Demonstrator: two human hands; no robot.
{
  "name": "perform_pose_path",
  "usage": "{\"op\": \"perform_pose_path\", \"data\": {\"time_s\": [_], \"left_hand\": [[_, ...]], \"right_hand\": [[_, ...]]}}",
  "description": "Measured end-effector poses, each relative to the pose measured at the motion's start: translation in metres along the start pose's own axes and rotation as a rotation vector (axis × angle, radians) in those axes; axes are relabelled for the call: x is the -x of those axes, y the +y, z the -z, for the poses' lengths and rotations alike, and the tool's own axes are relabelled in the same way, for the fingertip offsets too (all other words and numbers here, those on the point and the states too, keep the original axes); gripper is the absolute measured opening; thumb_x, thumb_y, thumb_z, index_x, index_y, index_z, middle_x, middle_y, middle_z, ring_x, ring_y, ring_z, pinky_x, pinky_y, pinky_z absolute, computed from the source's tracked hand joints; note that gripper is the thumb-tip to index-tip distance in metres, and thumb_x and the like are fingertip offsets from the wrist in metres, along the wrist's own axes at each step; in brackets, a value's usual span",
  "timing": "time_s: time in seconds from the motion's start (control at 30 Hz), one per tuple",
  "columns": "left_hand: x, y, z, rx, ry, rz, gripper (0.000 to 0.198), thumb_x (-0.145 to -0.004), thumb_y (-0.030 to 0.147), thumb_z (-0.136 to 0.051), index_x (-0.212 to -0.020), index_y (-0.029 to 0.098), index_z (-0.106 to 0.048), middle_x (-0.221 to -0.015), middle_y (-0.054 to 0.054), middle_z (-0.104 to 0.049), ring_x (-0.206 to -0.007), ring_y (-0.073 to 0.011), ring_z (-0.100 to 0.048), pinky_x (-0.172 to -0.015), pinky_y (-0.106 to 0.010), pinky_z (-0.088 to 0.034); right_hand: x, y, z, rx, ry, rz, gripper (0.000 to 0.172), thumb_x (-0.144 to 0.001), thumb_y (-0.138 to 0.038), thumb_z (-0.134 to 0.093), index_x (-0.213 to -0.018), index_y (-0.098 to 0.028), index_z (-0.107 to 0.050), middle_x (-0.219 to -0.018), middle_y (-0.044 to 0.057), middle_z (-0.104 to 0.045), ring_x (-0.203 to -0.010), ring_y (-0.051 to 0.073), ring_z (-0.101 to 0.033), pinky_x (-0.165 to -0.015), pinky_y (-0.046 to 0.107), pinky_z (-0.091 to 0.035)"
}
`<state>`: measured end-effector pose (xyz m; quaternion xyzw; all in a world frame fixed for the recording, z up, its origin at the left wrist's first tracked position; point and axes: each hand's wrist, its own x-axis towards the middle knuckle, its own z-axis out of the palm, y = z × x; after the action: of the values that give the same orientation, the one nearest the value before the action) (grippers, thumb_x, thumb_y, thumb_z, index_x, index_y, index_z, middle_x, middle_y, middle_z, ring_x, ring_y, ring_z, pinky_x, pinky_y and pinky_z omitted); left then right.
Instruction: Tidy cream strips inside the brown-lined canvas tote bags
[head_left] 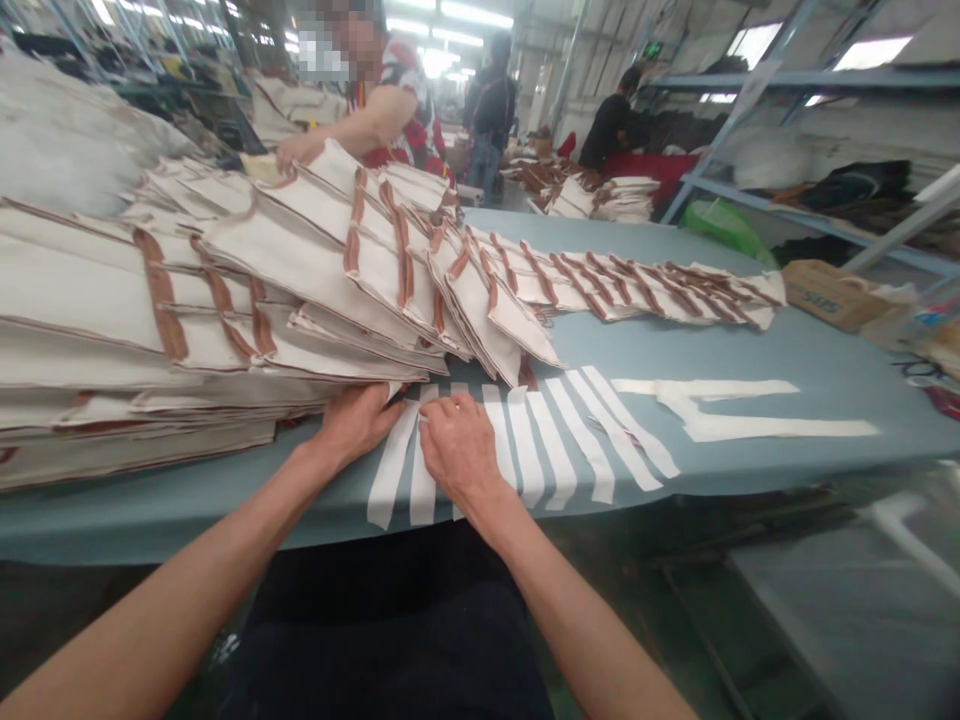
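Note:
Several white strips lie side by side along the near edge of a blue-green covered table. My left hand is at the top of the leftmost strip, beside the stacked fabric pieces. A small white end shows between its thumb and forefinger. Close to its right, my right hand has its fingers curled and closed at the upper end of another white strip, covering part of the row. Cream fabric pieces with brown bands are piled just beyond both hands; their lower edges reach the strips.
Two longer cream strips lie to the right. A row of banded fabric pieces stretches along the table's far side. Across the pile, a co-worker's hand touches the fabric. A brown bag and scissors are at the right.

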<state>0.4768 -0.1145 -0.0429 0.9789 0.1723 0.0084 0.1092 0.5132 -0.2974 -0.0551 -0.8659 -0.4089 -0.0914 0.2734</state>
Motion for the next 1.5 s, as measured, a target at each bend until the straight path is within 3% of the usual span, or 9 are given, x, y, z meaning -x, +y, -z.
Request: {"op": "perform_pose_path", "data": {"time_s": [0.17,0.3,0.6,0.97,1.2,1.5], "left_hand": [[-0.010,-0.008,0.001,0.041,-0.025,-0.155,0.027,-0.107,0.035,-0.073,-0.128,0.018,-0.074,-0.132,-0.010,-0.077,-0.122,-0.0295,-0.074,-0.108,-0.055,-0.060],[-0.013,-0.006,-0.001,0.045,-0.030,-0.179,0.024,-0.107,0.035,-0.073,-0.123,0.018,-0.075,-0.130,-0.010,-0.077,-0.120,-0.0286,-0.074,-0.107,-0.054,-0.061],[-0.007,-0.007,-0.006,0.054,-0.015,-0.076,0.025,-0.107,0.038,-0.074,-0.121,0.017,-0.075,-0.121,-0.008,-0.079,-0.107,-0.0263,-0.077,-0.096,-0.048,-0.065],[-0.010,-0.001,-0.013,-0.048,0.125,0.047,0.029,-0.108,0.036,-0.072,-0.130,0.017,-0.073,-0.129,-0.010,-0.077,-0.115,-0.0285,-0.076,-0.101,-0.052,-0.064],[-0.010,0.000,-0.013,-0.079,0.156,0.045,0.029,-0.108,0.038,-0.071,-0.129,0.017,-0.073,-0.129,-0.011,-0.077,-0.116,-0.0286,-0.076,-0.102,-0.052,-0.063],[-0.008,0.003,-0.009,-0.039,0.134,0.055,0.029,-0.108,0.039,-0.071,-0.126,0.017,-0.074,-0.125,-0.010,-0.079,-0.117,-0.0288,-0.076,-0.104,-0.053,-0.062]], "right_hand": [[-0.002,0.000,-0.007,0.199,-0.126,0.040,0.015,-0.103,-0.014,-0.062,-0.107,-0.016,-0.077,-0.118,0.015,-0.080,-0.116,0.036,-0.063,-0.113,0.055,-0.043],[0.001,-0.002,-0.010,0.273,-0.150,0.051,0.017,-0.106,-0.017,-0.060,-0.112,-0.017,-0.076,-0.124,0.014,-0.079,-0.118,0.035,-0.062,-0.119,0.056,-0.037],[0.003,0.002,-0.015,0.304,-0.131,0.057,0.018,-0.109,-0.022,-0.059,-0.116,-0.018,-0.075,-0.128,0.013,-0.079,-0.116,0.034,-0.063,-0.120,0.057,-0.035],[0.005,0.004,-0.018,0.282,-0.117,0.044,0.020,-0.112,-0.026,-0.059,-0.123,-0.017,-0.073,-0.135,0.013,-0.077,-0.118,0.032,-0.064,-0.123,0.057,-0.036],[0.007,0.003,-0.014,0.280,-0.110,0.048,0.035,-0.114,-0.025,-0.055,-0.147,-0.020,-0.063,-0.137,0.013,-0.076,-0.119,0.032,-0.064,-0.124,0.061,-0.034],[0.001,0.001,-0.008,0.355,-0.189,0.145,0.026,-0.114,-0.030,-0.058,-0.133,-0.023,-0.074,-0.129,0.015,-0.074,-0.124,0.034,-0.063,-0.128,0.065,-0.028]]}}
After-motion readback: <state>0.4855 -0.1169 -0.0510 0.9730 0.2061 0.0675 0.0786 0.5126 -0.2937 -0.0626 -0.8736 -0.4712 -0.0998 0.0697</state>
